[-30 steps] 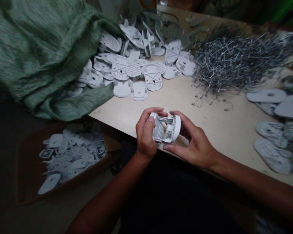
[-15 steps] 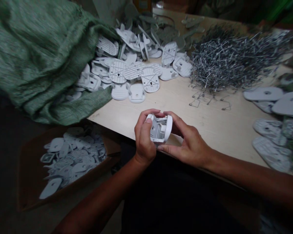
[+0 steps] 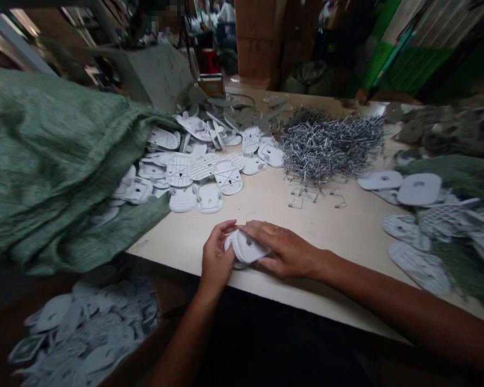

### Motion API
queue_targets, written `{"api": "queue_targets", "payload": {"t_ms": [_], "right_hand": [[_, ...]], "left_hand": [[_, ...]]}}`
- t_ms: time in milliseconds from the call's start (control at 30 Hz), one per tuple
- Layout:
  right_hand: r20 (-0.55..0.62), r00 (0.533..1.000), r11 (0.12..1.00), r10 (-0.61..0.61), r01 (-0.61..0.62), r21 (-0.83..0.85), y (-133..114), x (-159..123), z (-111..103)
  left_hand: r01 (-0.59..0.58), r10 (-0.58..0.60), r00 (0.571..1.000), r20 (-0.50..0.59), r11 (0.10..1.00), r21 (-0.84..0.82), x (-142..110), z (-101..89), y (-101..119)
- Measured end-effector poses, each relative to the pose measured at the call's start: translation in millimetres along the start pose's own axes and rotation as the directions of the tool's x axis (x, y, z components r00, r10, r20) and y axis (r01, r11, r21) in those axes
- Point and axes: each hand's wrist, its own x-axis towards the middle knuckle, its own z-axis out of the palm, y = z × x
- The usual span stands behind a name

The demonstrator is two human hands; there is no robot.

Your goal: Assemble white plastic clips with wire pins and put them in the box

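Both my hands hold one white plastic part (image 3: 245, 248) at the near edge of the pale table (image 3: 318, 231). My left hand (image 3: 215, 258) grips its left end with curled fingers. My right hand (image 3: 283, 250) lies over its right side, fingers wrapped round it. The part now shows its smooth outer face with a small hole. A heap of the same white plastic parts (image 3: 204, 161) spills from a green woven sack (image 3: 52, 161) just beyond my hands.
A pile of bent metal wire clips (image 3: 331, 142) lies at the middle back, with a few loose ones near it. More white parts (image 3: 415, 215) lie at the right. A cardboard box of finished parts (image 3: 80, 328) stands low at the left.
The two halves of the part have closed together and it has come down onto the table. The view has tilted up, showing the room beyond.
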Motion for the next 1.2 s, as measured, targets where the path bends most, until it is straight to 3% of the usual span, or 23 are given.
{"api": "queue_targets", "payload": {"t_ms": [100,167,267,367,433,533,633,767,833,1000,1133,1200], "right_hand": [[-0.179,0.973,0.982,0.146,-0.164,-0.089,15.5,-6.1,-7.2],[-0.334,0.889,0.927,0.313,-0.363,-0.098,29.6,-15.6,-17.4],[-0.456,0.714,0.753,0.531,-0.645,-0.132,49.4,-28.2,-33.5],[-0.461,0.646,0.623,0.608,-0.749,-0.227,63.1,-28.8,-42.0],[-0.45,0.645,0.603,0.617,-0.755,-0.257,69.8,-23.5,-42.8],[-0.406,0.687,0.643,0.603,-0.72,-0.262,77.7,-15.9,-39.6],[-0.379,0.733,0.709,0.565,-0.666,-0.23,81.0,-16.0,-33.1],[-0.408,0.772,0.862,0.488,-0.498,0.09,76.3,-22.8,-24.8],[-0.406,0.766,0.865,0.498,-0.406,0.295,70.4,-25.1,-24.6],[-0.223,0.759,0.668,0.612,-0.346,0.659,45.7,-27.2,-33.3],[-0.056,0.754,0.387,0.655,-0.272,0.881,21.8,-29.5,-32.2],[0.031,0.755,0.221,0.655,-0.23,0.948,10.6,-30.2,-27.0]], "left_hand": [[-0.003,0.011,0.997,-0.077,0.995,0.102,16.1,-15.6,-4.0],[-0.001,0.023,0.994,-0.106,0.979,0.203,21.9,-28.1,-4.1],[-0.003,0.04,0.994,-0.102,0.941,0.337,24.7,-42.4,-1.3],[-0.034,0.048,0.999,-0.015,0.861,0.508,25.3,-47.5,4.9],[-0.087,0.03,0.994,0.1,0.777,0.624,25.1,-47.9,11.4],[-0.182,-0.021,0.964,0.263,0.67,0.719,22.3,-47.9,24.4],[-0.187,-0.094,0.946,0.311,0.623,0.759,17.4,-46.2,37.6],[-0.156,-0.154,0.943,0.295,0.577,0.802,12.5,-31.9,49.7],[-0.166,-0.164,0.938,0.306,0.564,0.809,12.3,-20.0,52.5],[-0.149,-0.164,0.94,0.298,0.589,0.794,15.9,1.1,52.0],[-0.089,-0.168,0.951,0.259,0.653,0.752,8.5,-7.6,52.4],[-0.049,-0.134,0.968,0.214,0.731,0.68,-4.0,-14.3,53.3]]}}
